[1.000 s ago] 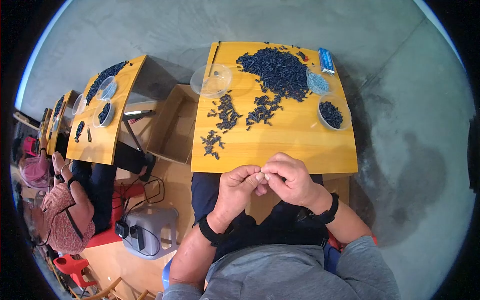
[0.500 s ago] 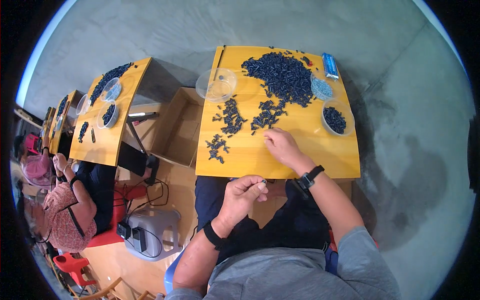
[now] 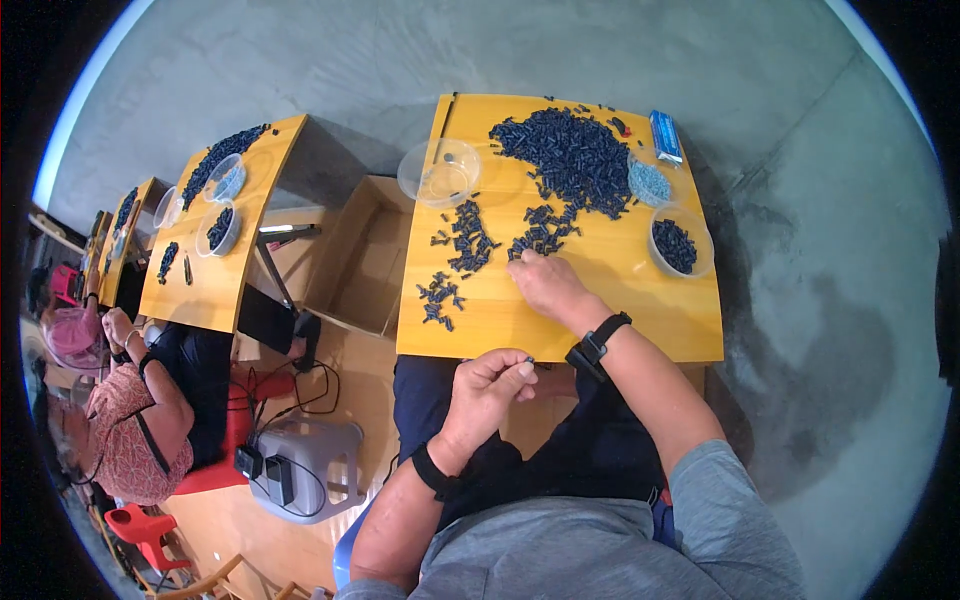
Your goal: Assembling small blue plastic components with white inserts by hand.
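Observation:
Close to my lap, my left hand [image 3: 490, 395] pinches a small dark piece [image 3: 530, 360] between thumb and forefinger; only its tip shows. My right hand [image 3: 550, 285] is over the yellow table [image 3: 600, 325], its fingers bent down at the near edge of a small heap of short dark cylinders [image 3: 545, 232]. Its fingertips are closed together, and whatever is between them is hidden. Left of that heap lie two looser groups, one of similar cylinders [image 3: 470, 235] and a nearer one of cylinders [image 3: 440, 295]. A large pile of them [image 3: 565, 150] covers the back.
A nearly empty clear tub [image 3: 420, 190] stands at the left edge. On the right are a tub of light-blue pieces [image 3: 650, 185], a tub of dark cylinders [image 3: 675, 245] and a blue packet [image 3: 665, 138]. A cardboard box [image 3: 375, 270] and a co-worker [image 3: 145, 430] are to the left.
My right hand has moved slightly left and forward to the edge of the small heap. My left hand keeps its pinch near my lap. The view has shifted a little.

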